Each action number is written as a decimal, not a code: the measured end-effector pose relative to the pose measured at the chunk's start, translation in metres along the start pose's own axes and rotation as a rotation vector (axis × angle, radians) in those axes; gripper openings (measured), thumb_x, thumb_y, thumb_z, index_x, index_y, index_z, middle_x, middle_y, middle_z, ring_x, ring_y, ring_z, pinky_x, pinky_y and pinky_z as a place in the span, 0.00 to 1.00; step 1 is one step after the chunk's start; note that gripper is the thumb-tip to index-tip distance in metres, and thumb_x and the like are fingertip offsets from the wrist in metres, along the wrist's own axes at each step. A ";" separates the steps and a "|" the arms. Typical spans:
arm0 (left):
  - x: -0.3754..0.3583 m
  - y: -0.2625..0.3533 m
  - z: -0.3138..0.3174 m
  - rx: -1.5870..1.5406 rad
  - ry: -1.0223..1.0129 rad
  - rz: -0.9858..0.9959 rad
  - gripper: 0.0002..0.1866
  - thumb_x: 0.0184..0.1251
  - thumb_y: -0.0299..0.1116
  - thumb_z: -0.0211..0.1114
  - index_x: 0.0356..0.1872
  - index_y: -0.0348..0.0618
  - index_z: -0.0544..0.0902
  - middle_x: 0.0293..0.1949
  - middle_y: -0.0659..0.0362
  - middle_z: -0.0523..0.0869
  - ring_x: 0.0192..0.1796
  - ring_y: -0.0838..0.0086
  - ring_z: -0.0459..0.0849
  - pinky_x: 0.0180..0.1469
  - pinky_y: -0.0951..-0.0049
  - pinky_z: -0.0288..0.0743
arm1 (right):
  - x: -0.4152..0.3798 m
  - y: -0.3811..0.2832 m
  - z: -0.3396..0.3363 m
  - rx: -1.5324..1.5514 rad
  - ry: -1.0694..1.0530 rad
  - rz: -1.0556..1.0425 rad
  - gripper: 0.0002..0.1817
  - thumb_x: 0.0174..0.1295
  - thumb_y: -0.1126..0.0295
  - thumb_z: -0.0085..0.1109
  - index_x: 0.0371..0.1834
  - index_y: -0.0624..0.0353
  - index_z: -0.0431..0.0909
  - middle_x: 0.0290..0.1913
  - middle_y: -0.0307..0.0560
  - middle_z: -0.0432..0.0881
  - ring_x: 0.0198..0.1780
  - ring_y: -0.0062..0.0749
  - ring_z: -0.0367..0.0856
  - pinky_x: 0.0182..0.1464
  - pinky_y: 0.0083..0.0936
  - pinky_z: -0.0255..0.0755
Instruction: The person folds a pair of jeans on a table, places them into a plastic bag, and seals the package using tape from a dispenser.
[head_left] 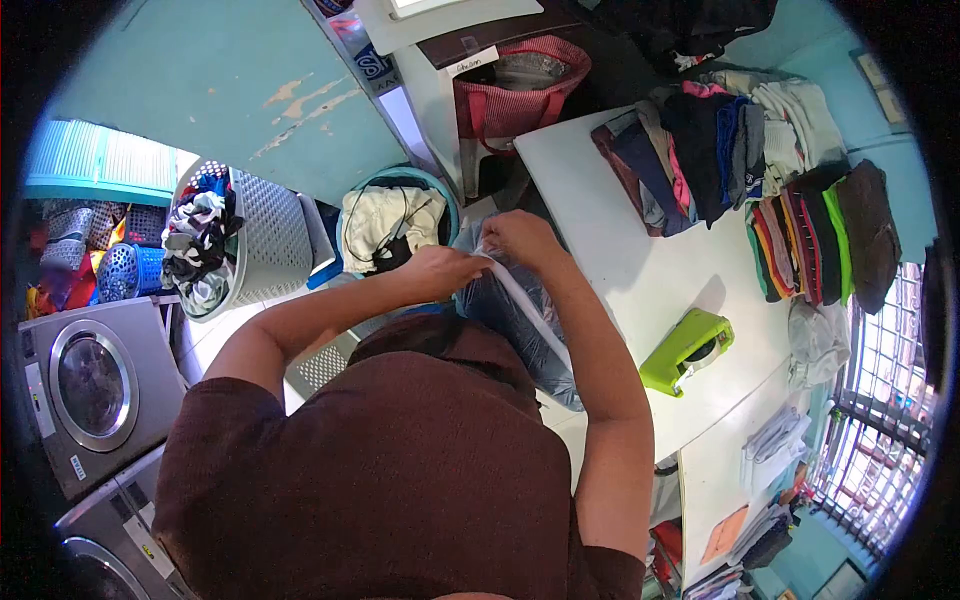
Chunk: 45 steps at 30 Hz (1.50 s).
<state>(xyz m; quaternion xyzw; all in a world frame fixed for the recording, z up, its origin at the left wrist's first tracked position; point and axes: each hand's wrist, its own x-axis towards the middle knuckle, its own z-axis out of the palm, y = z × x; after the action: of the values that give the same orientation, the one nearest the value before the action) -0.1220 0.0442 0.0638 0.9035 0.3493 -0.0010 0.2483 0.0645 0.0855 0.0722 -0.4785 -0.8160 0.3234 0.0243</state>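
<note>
A clear plastic bag with dark contents, seemingly folded clothes, stands against the front of my body at the table's edge. Along its side runs a pale, twisted strip of plastic. My left hand is closed on the bag's upper edge, fingers pinched together. Just to the right and slightly farther away, my right hand also grips the plastic, its fingers curled in. Both hands nearly meet at the bag's top. A green tape dispenser rests on the white table to the right.
Folded clothes stacks and a colourful row of folded garments lie on the table. A blue basket holds white cloth; a grey laundry basket holds clothes. Washing machines stand at left, a red striped bag at the back.
</note>
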 end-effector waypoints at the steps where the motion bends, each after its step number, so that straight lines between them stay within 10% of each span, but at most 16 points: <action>1: 0.006 0.000 0.004 0.075 -0.052 -0.016 0.14 0.65 0.41 0.54 0.47 0.49 0.76 0.28 0.54 0.82 0.31 0.63 0.83 0.30 0.65 0.75 | 0.001 0.003 0.000 0.058 0.018 -0.009 0.12 0.50 0.64 0.55 0.32 0.59 0.79 0.32 0.50 0.80 0.38 0.46 0.78 0.39 0.37 0.70; 9: 0.021 -0.006 0.003 0.147 -0.028 0.150 0.10 0.58 0.38 0.59 0.38 0.47 0.75 0.31 0.57 0.80 0.35 0.63 0.81 0.33 0.62 0.74 | -0.020 0.038 0.023 0.570 0.160 0.041 0.08 0.48 0.72 0.58 0.32 0.62 0.75 0.28 0.51 0.78 0.32 0.36 0.77 0.37 0.28 0.68; 17: 0.027 -0.015 -0.004 0.112 0.115 0.426 0.10 0.52 0.33 0.62 0.36 0.49 0.76 0.39 0.64 0.76 0.48 0.70 0.71 0.49 0.66 0.62 | -0.075 0.009 0.068 0.267 0.371 0.177 0.08 0.53 0.72 0.53 0.37 0.58 0.76 0.38 0.51 0.71 0.41 0.46 0.74 0.43 0.38 0.69; 45: 0.036 -0.025 0.003 -0.102 -0.029 0.296 0.07 0.58 0.33 0.60 0.37 0.48 0.77 0.36 0.64 0.79 0.44 0.72 0.74 0.53 0.63 0.53 | -0.101 -0.029 0.076 -0.053 0.634 0.343 0.06 0.54 0.68 0.56 0.31 0.56 0.77 0.36 0.45 0.73 0.42 0.41 0.71 0.41 0.38 0.69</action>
<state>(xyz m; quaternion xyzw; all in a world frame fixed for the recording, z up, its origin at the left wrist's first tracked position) -0.1106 0.0812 0.0434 0.9313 0.2082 0.0405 0.2963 0.0707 -0.0429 0.0557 -0.6854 -0.6839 0.1372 0.2090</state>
